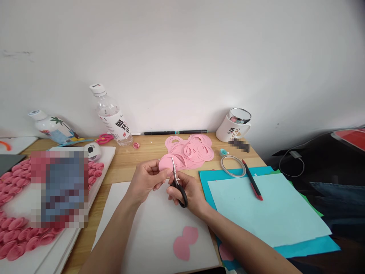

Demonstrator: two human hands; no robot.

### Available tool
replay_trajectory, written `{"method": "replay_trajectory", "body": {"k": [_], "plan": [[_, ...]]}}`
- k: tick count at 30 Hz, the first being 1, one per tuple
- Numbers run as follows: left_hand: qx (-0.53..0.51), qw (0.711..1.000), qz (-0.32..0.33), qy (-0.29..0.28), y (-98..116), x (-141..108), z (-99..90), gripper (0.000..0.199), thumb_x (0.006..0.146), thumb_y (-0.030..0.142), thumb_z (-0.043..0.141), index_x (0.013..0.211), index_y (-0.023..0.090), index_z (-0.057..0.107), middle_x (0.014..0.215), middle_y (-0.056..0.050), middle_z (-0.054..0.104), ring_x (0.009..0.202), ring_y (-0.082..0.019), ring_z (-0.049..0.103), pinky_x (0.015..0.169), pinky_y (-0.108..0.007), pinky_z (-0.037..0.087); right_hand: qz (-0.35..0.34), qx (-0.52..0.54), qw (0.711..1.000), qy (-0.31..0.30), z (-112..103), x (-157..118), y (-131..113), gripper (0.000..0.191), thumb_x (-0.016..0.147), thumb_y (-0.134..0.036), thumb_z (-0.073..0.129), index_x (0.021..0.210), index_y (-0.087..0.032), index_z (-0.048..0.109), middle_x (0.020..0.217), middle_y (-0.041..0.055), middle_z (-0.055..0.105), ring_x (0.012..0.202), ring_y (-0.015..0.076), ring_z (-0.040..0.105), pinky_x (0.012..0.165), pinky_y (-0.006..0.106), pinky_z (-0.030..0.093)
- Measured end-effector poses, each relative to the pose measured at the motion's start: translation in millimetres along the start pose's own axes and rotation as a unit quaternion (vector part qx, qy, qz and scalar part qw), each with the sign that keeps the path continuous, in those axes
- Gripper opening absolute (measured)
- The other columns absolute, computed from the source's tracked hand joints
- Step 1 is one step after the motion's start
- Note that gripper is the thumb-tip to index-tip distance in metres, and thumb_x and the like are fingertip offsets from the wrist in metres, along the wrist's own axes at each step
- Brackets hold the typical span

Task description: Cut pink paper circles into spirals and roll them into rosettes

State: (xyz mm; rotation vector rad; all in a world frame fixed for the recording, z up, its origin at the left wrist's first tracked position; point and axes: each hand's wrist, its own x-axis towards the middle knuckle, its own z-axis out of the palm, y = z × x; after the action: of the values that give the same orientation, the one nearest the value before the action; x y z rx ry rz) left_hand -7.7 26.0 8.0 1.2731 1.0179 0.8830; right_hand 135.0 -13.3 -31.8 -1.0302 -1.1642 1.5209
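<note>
A: What are we holding in our left hand [144, 177]?

B: We have a pink paper circle [164, 164]. It's flat and plain, the same soft pink all over, and its edge is curvy.

A: Are our fingers wide apart?

B: No, our left fingers are pinched together on the paper. Our right hand [189, 192] is wrapped around the scissors [182, 197]. They have black handles and shiny blades, and the tip points to twelve o'clock, right in front of the paper. We can't tell if the blades are a little bit apart.

A: Where is the circle?

B: It's in the middle, up over the table [128, 161]. A heap of pink paper rings [196, 150] is just beside it at two o'clock. The pinks match so well that we can't quite see where the circle ends!

A: What's around it?

B: From the circle, we see a white sheet [154, 232] at six o'clock, with round pink cutouts [181, 248] on it. A clear bottle [114, 123] stands at ten o'clock. Rolled pink paper flowers [47, 238] sit at eight o'clock, and a pale blue sheet [273, 215] lies at four o'clock.
</note>
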Motion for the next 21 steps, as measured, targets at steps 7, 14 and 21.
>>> {"method": "replay_trajectory", "body": {"k": [7,14,21], "plan": [[-0.024,1.0,0.015,0.013,1.4,1.6,0.4,0.024,0.071,0.032,0.065,0.06,0.014,0.053,0.048,0.004,0.047,0.037,-0.004,0.036,0.038,-0.019,0.028,-0.089,0.008,0.991,0.1,-4.2,4.9,-6.6,0.025,0.075,-0.041,0.06,0.071,-0.02,0.047,0.041,-0.0085,0.044,0.039,0.0088,0.045,0.055,0.029,0.048],[-0.084,0.995,0.047,0.028,7.7,3.9,-1.7,0.025,0.075,0.035,0.061,0.063,0.014,0.056,0.053,0.002,0.052,0.042,-0.006,0.041,0.041,-0.02,0.032,-0.147,-0.065,0.965,0.207,-32.0,9.1,-41.0,0.023,0.071,-0.031,0.064,0.085,-0.022,0.048,0.066,-0.0021,0.057,0.063,0.0138,0.057,0.06,0.027,0.045],[-0.005,0.996,0.086,0.024,37.0,-16.0,-1.7,0.024,0.076,0.034,0.058,0.063,0.014,0.059,0.047,0.002,0.049,0.041,-0.007,0.042,0.044,-0.021,0.035,-0.129,-0.407,0.896,0.121,-37.8,27.2,-28.2,0.023,0.064,-0.013,0.059,0.085,-0.021,0.055,0.074,0.0009,0.063,0.067,0.016,0.058,0.062,0.027,0.042]]}}
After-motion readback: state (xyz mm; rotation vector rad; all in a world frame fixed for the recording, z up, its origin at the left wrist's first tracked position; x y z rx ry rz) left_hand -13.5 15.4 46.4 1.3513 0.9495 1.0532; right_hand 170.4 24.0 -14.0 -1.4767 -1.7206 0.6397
